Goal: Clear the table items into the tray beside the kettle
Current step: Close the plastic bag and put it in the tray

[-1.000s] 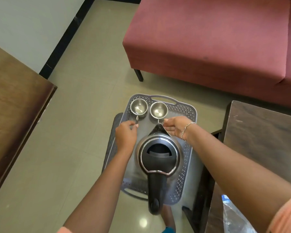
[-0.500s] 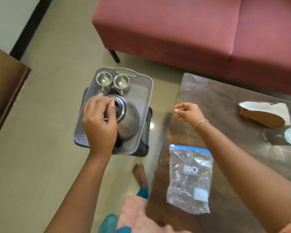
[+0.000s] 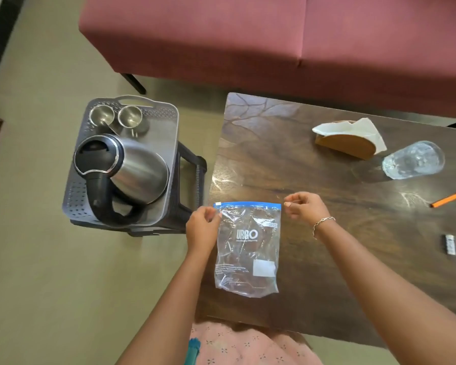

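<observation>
Pinches the upper left edge of the zip bag with the left hand, thumb and curled fingertips closed on the plastic just under the blue seal strip. Holds the right hand just beside the bag's upper right corner, fingers curled in, thumb by the forefinger, nothing between them, a thin gap to the corner. Wears a thin metal bracelet at that wrist.

Has the bag flat on the near left part of the bench, between the two hands and stretching back toward the body: clear, crinkled, rectangular plastic with white lettering and a white label patch, on dark glossy wood with a veined grain.

Farther right on the same bench, well apart from both hands: a half-round wooden napkin holder with white napkins, a clear glass just beside it, an orange pen at the right edge, and a small black-and-white item too small to tell.

Left of the bench, near the left hand but apart from it: a grey perforated plastic tray on a dark stool, carrying a rounded steel kettle with black lid and handle, and two small steel cups side by side at the far end. Beyond, a dull red sofa on a pale tiled floor.
</observation>
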Demonstrator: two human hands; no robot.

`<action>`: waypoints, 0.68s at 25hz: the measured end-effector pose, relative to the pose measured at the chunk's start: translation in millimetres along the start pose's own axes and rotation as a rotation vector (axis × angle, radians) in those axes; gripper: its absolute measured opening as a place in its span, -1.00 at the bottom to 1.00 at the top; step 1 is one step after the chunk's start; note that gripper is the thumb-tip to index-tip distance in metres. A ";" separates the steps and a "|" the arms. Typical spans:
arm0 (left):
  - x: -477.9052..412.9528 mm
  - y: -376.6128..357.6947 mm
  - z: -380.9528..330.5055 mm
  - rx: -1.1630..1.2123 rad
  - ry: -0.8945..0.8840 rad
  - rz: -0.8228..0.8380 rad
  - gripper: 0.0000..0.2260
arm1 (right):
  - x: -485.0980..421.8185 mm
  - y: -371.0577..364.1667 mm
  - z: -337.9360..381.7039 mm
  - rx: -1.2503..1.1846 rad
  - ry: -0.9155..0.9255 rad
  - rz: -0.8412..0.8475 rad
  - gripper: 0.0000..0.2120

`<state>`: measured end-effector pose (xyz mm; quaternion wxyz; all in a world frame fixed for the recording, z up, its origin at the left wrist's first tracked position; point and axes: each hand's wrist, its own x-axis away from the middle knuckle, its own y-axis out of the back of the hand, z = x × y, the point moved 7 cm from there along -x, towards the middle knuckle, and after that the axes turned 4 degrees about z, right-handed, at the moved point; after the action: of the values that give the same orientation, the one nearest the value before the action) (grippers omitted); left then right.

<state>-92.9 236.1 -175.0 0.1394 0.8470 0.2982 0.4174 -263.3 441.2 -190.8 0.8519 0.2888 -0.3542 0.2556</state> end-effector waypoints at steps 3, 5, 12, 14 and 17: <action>-3.8 -19.2 35.6 -0.169 0.200 0.052 -0.77 | 6.2 -8.6 -43.7 -0.040 -0.181 0.013 -0.85; 1.3 -26.6 57.6 -0.209 0.314 0.128 -0.64 | 12.8 -22.7 -65.7 -0.072 -0.293 0.055 -0.85; 30.4 -44.4 70.3 0.154 0.386 0.274 -0.78 | 29.9 -43.7 -82.0 -0.260 -0.325 0.083 -0.77; 37.6 -41.2 53.7 0.242 0.308 0.307 -0.91 | 34.6 -33.4 -70.1 -0.277 -0.246 0.096 -0.75; 51.1 -23.0 14.0 0.309 0.151 0.274 -0.90 | 47.7 -7.2 -46.0 -0.324 -0.112 0.074 -0.76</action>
<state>-66.6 286.0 -162.8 -0.0729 0.8573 0.2503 0.4440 -208.2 478.1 -184.0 0.8564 0.1481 -0.4479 0.2097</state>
